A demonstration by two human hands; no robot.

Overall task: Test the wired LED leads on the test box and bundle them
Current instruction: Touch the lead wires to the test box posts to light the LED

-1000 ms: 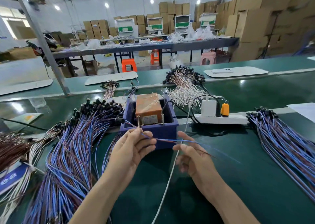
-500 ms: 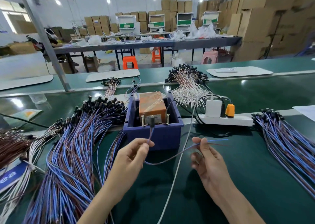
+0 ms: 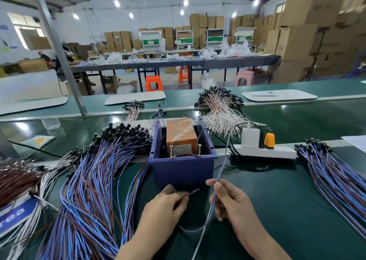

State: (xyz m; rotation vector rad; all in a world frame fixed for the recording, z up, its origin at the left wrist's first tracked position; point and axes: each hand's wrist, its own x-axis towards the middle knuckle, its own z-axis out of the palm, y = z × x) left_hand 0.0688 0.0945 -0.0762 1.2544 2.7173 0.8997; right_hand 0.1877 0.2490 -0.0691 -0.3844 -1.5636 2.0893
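A dark blue test box (image 3: 183, 170) stands mid-table, holding an orange block (image 3: 181, 136) and two upright metal pins (image 3: 171, 151). In front of it my left hand (image 3: 164, 210) pinches the bare wire ends of one blue-and-brown LED lead (image 3: 217, 177). My right hand (image 3: 230, 202) holds the same lead further along, and it loops down between both hands. A large pile of blue-and-brown leads (image 3: 89, 190) with black LED heads lies to the left. A second pile of blue-and-brown leads (image 3: 332, 178) lies at the right.
A white power strip (image 3: 263, 152) with a white adapter and an orange plug sits right of the box. A white cable (image 3: 200, 238) runs from it toward me. White-wired leads (image 3: 219, 109) lie behind the box. Brown leads (image 3: 15, 178) lie far left.
The lead's head has come off the box pins. My left hand has dropped back toward me and now pinches the wire ends; my right hand has raised its part of the lead.
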